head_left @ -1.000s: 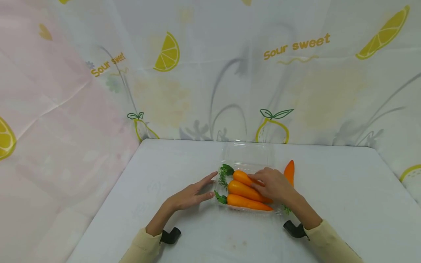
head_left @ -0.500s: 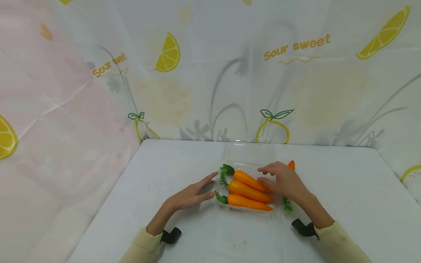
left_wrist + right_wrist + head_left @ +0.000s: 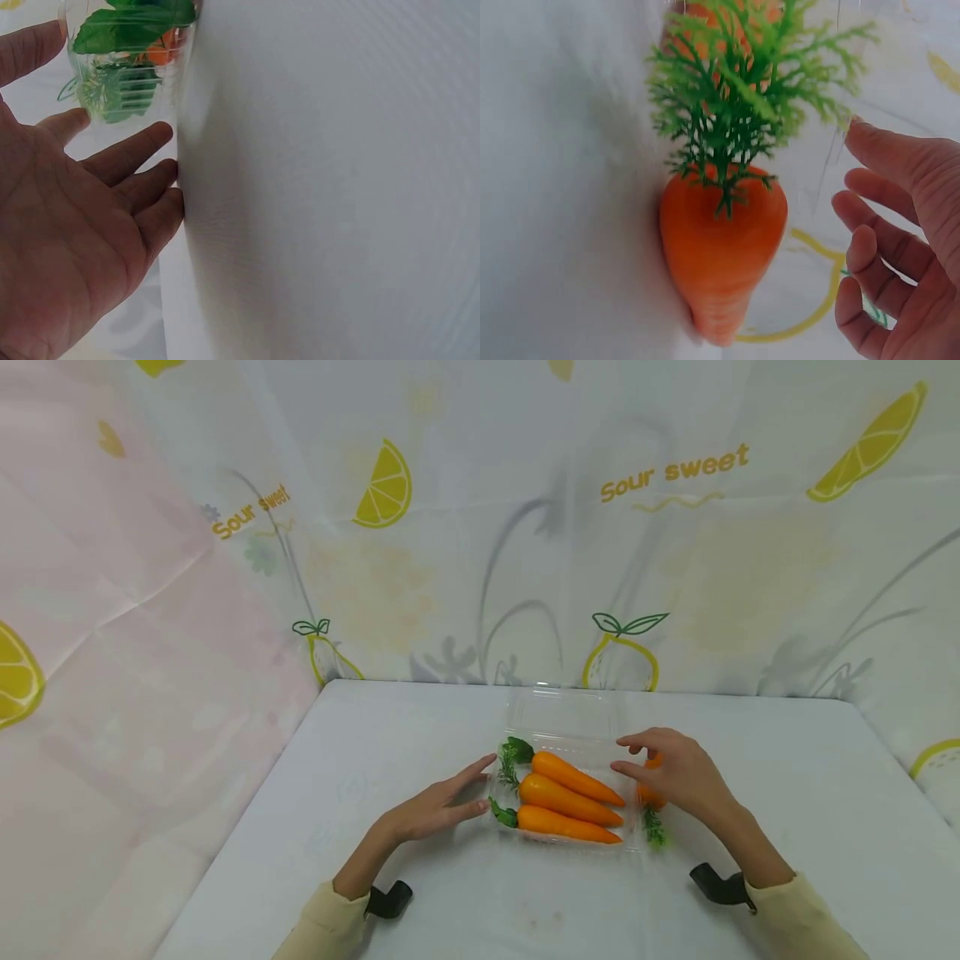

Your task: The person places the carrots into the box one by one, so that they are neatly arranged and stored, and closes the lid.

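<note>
A clear plastic clamshell box (image 3: 577,743) holds three orange toy carrots with green tops, lying side by side: a back carrot (image 3: 576,778), a middle carrot (image 3: 568,800) and a front carrot (image 3: 567,823). At the box's left side is my left hand (image 3: 437,806), fingers extended and spread, thumb and index fingertips right at the wall. My right hand (image 3: 681,774) hovers past the box's right wall, fingers bent loosely with nothing between them. Beneath it lies another carrot (image 3: 724,236), outside the box, its feathery top toward me; the hand hides much of it in the head view.
The box's lid (image 3: 566,708) is folded back flat toward the rear of the white table (image 3: 420,718). Behind the table hangs a cloth (image 3: 465,560) printed with lemons. A black wrist mount (image 3: 722,885) sticks out below the right wrist.
My right hand has left the carrots in the box and moved right, over the loose carrot. The back carrot's tapered end is now uncovered. My left hand has stayed put.
</note>
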### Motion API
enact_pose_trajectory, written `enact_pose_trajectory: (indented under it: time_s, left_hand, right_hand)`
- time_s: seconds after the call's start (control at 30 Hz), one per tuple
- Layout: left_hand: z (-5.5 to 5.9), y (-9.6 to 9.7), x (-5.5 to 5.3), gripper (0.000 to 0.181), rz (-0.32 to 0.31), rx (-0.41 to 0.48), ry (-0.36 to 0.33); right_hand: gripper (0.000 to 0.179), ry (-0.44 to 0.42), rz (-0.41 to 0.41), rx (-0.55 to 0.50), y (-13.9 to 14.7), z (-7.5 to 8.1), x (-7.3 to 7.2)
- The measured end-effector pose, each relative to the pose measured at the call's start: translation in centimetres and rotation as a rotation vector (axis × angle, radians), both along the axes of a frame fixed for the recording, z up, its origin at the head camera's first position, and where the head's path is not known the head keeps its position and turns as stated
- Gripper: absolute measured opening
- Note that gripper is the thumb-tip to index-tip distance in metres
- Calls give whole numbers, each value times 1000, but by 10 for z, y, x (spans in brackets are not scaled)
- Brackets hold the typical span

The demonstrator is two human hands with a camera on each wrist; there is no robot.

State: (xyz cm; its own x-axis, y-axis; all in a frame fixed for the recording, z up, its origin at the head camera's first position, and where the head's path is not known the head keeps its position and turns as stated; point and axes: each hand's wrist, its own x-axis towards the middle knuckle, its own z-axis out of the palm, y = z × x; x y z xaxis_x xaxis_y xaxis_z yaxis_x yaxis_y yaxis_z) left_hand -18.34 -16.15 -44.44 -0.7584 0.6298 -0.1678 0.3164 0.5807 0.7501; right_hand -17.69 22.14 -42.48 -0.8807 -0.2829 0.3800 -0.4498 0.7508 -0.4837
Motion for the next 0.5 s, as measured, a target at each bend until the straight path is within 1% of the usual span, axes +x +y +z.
enact_pose_trajectory:
  time_s: [0.2,0.3,0.43,0.5]
  left_hand:
    - [-1,0,0,69,1,0,-4]
    - [0,0,0,69,-1,3,-6]
    - [0,1,0,69,-1,1,-5]
    - [0,1,0,69,0,1,-6]
  right_hand:
    - [35,-7,-56,1,11,-1,4]
    - [36,8,-84,4,15,-2,7]
    - [35,29,-122,-12,20,-5,9]
    - [34,16,-142,-27,23,-5,9]
